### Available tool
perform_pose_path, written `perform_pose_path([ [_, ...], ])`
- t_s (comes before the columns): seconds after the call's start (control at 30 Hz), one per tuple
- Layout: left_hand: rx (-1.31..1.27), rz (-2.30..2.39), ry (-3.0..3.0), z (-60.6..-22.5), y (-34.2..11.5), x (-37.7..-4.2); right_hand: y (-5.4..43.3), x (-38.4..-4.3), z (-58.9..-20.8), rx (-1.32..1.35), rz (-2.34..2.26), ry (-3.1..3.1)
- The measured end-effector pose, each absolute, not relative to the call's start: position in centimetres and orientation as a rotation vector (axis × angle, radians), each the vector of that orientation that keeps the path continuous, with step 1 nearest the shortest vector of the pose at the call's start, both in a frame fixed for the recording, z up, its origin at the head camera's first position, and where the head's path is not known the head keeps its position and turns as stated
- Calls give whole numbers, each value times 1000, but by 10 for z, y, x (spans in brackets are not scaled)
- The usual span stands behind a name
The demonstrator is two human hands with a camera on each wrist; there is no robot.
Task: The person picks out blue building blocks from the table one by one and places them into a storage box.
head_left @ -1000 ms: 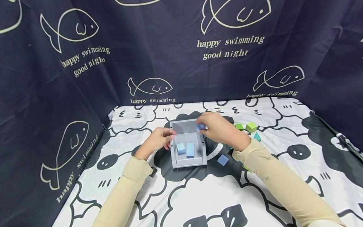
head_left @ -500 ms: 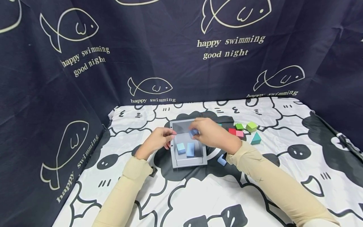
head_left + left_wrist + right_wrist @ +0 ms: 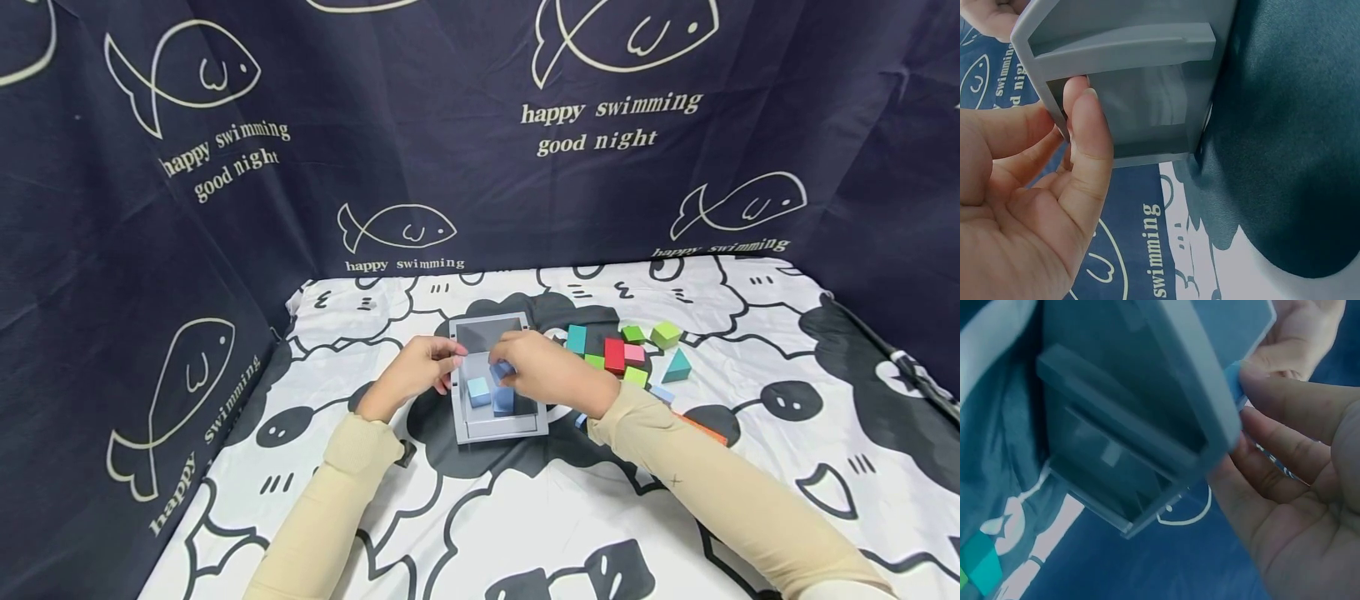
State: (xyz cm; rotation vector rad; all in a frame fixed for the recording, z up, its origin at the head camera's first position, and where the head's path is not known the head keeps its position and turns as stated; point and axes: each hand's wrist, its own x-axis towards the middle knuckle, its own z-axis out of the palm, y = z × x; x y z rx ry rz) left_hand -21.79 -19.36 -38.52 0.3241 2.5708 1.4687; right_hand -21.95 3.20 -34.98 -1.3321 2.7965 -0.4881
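A grey open-topped plastic box [image 3: 501,428] stands on the cloth in front of me. My left hand [image 3: 420,368] grips its left side wall; in the left wrist view, fingertips [image 3: 1088,115] reach across an opening in that wall. Over the box, my right hand [image 3: 546,367] pinches a small blue block [image 3: 501,369], partly covered by the fingers. The same block [image 3: 1235,378] peeks past the thumb in the right wrist view. Inside the box lie a light blue cube [image 3: 478,392] and, beside it, a blue oblong block [image 3: 503,402], which the held block overlaps in the head view.
Right of the box are several loose blocks, among them a teal block [image 3: 576,339], a red block [image 3: 614,355], a pink block [image 3: 633,355] and a teal triangular block [image 3: 678,366]. My right sleeve partly hides an orange piece [image 3: 707,429]. A dark curtain [image 3: 480,150] hangs behind.
My right hand has carried the blue block from the box's right rim leftward and nearer, over the inside. More loose blocks show at the right. The left hand has stayed in place.
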Motion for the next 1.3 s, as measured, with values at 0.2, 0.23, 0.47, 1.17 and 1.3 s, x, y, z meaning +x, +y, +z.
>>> perform_pose_path([
  [0.2,335,1453,2580,-385,-193,-218,27,-218,-358,-1316,-465,2766],
  [0.23,336,1451,2581,-385,-193,-218,26,-218,-359,-1316,-469,2755],
  [0.47,342,1461,2571,-384,-193,-217,18,-216,-369,-1355,-472,2697],
  [1.17,329,1469,2569,-384,-193,-218,8,-217,-381,-1548,-413,2629],
  [1.3,333,1463,2574,-385,-193,-219,7,-218,-382,-1536,-393,2636],
])
